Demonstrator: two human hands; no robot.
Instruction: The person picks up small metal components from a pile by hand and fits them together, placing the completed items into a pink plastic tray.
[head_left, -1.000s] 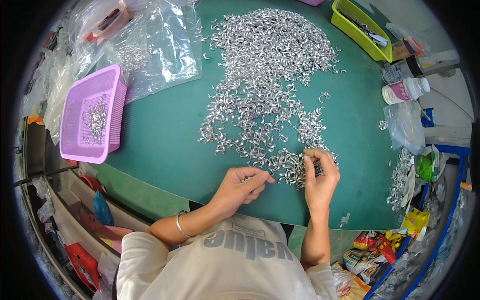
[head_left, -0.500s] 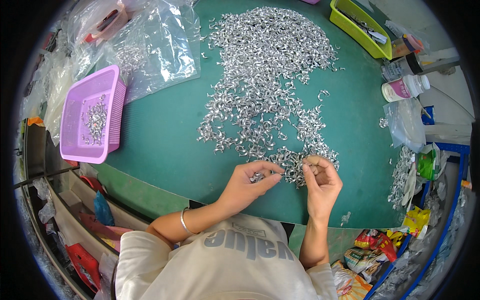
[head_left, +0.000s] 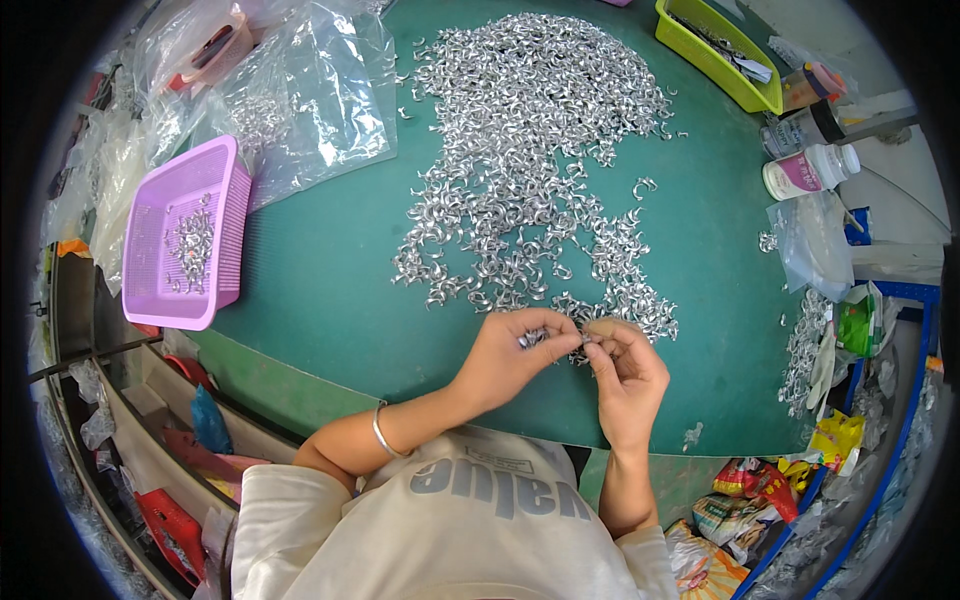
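Bright, even overhead light, soft shadows, sharp centre, strong fisheye bending and black vignette at edges.

We have both hands raised together in the lower middle of the frame, fingertips nearly meeting. Our left hand (head_left: 512, 352) comes in from the lower left, its bare forearm angled up and to the right, a thin bangle around the wrist; the fingers are curled inward with thumb and forefinger in a pinching grip at the tips. Our right hand (head_left: 627, 372) rises almost straight up from the lower edge, forearm upright, palm turned toward the left hand, fingers bent and closed at the tips beside the left fingertips. Both elbows are tucked close to our torso.
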